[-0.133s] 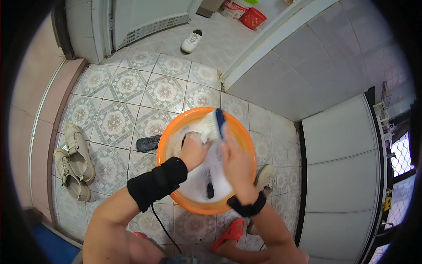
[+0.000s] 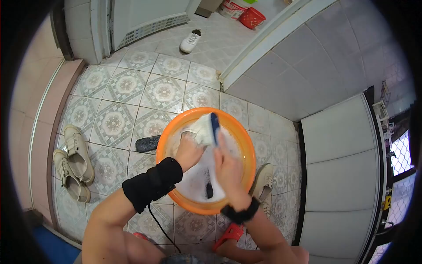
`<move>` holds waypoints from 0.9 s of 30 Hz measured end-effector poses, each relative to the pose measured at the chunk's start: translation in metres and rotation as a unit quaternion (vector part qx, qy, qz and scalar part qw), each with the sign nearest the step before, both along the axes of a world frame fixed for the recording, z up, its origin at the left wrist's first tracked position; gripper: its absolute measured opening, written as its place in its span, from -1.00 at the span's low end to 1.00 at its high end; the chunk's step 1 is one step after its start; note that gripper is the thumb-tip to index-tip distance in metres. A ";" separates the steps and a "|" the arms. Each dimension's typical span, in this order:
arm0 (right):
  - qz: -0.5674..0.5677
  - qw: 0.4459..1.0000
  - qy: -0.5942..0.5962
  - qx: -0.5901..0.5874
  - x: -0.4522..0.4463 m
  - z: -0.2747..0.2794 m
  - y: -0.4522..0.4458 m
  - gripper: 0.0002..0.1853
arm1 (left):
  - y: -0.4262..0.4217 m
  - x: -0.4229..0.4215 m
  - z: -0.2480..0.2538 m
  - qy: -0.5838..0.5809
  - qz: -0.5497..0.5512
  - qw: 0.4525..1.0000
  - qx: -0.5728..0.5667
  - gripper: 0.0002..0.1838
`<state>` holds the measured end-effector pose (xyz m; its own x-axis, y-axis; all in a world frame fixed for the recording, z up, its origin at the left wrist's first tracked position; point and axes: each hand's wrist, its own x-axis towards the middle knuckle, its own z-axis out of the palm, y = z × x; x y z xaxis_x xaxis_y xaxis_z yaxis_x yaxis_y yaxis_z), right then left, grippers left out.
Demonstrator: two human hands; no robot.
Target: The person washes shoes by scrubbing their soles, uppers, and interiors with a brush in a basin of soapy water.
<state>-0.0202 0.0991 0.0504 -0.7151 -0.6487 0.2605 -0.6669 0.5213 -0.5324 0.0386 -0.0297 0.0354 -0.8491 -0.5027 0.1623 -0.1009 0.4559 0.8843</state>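
Suds (image 2: 191, 182) lay in the orange basin (image 2: 249, 176). Above them, near its far rim, my left hand (image 2: 189, 152) held what looked like a white shoe (image 2: 200, 128). My right hand (image 2: 228, 169), blurred, was closed round a blue-backed brush (image 2: 214, 125), apparently against it. Scrubbing seemed the step; the next stroke, I judged, called for a firm left grip.

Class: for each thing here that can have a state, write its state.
Basin: holding foamy water.
Left hand: gripping pale shoe.
Pale shoe: held over basin.
Right hand: gripping brush, blurred.
Brush: held at pale shoe.
Dark object: lying on floor.
Beige pair at left: unworn, on floor.
Doorway shoe: unworn, on floor.
Red sandals: worn.
Black wristbands: worn.
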 end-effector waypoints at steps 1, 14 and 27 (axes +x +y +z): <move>-0.036 0.999 -0.004 -0.004 -0.014 0.001 -0.001 -0.52 | 0.006 -0.002 0.006 0.023 0.066 0.996 0.046 -0.75; -0.016 0.999 0.022 0.021 -0.063 0.026 0.019 -0.55 | 0.001 -0.013 0.005 -0.005 -0.033 0.997 0.069 -0.63; -0.068 0.943 -0.162 0.284 -0.106 -0.121 0.140 -0.62 | 0.012 -0.010 0.035 -0.139 -0.080 0.884 0.439 -0.55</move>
<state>-0.1265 0.2389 -0.0710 -0.7844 -0.5139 -0.3474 -0.4228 0.8527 -0.3067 0.0285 -0.0178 0.0701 -0.8668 -0.2011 -0.4564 -0.3660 -0.3652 0.8560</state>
